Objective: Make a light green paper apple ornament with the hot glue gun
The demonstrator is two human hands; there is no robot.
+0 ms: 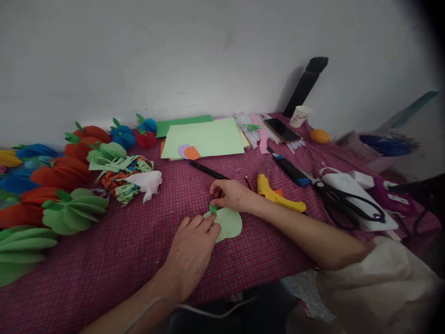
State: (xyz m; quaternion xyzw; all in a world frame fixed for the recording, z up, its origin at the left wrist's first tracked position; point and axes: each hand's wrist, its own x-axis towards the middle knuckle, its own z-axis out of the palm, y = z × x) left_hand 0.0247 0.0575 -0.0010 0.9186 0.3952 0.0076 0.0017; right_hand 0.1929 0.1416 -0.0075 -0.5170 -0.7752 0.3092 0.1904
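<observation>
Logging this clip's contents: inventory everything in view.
Paper cutout: one, pale green, under left hand
Paper piece: one, green, between hands
Glue gun: one, yellow, right
Likely cutter: one, black-blue, right
Scissors: one, black, right
Power strip: one, white, beneath scissors
Pen: one, black, centre
Sheets: several, mostly green, back
Small cutouts: two, purple, orange, on sheets
Smartphone: one, black, right
Sticks: many, white, beside smartphone
Cup: one, white, back
Orange: one, orange, near cup
Bag: one, pinkish, right
Boxy object: one, purple, right
Paper fruits: many, multicoloured, left
Scraps: many, multicoloured, left
Tissue: one, white, on scraps
Tablecloth: one, red, beneath
Left hand: one, bare, on cutout
Right hand: one, bare, centre
</observation>
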